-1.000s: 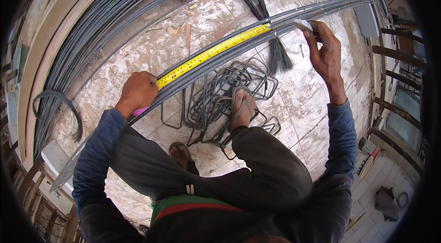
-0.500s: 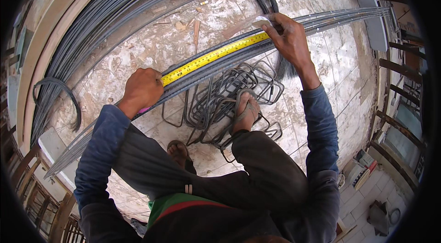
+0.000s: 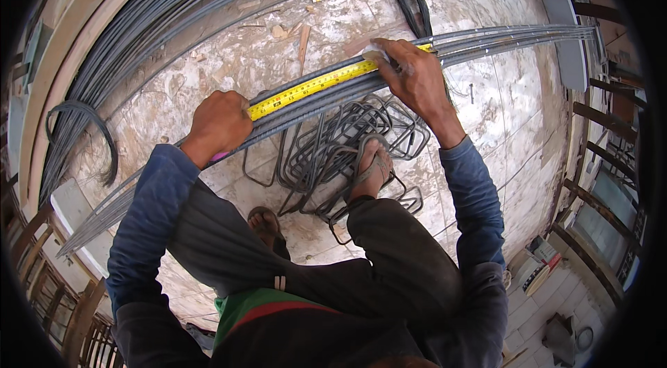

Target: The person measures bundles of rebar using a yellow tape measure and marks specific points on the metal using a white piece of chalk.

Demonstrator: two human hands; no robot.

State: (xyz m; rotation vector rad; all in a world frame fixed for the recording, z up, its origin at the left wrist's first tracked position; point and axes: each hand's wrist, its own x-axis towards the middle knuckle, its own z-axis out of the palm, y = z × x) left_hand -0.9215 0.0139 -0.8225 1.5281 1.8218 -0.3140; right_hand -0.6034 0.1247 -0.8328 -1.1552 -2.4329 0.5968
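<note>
A yellow tape measure (image 3: 316,87) lies stretched along a bundle of grey steel rebar (image 3: 511,36) that runs across in front of me. My left hand (image 3: 219,122) is closed around the tape's left end on the bars; a bit of pink shows beneath it. Pinched in my right hand (image 3: 417,79) is a small whitish piece (image 3: 376,55), held against the tape and the far edge of the bundle. The tape's free end shows just past that hand. Bent steel stirrups (image 3: 333,149) lie heaped below the bars, beside my sandalled foot (image 3: 374,163).
A coil of thin wire (image 3: 413,10) rests on the floor beyond my right hand, another wire loop (image 3: 83,133) at left. Long rebar (image 3: 160,27) curves along the far left beside wooden boards (image 3: 66,69). Wood scraps (image 3: 304,47) litter the dusty tiled floor.
My right hand has slid left along the tape with the whitish piece, leaving the tape's end showing beyond it. My left hand keeps its grip; the view has shifted slightly.
</note>
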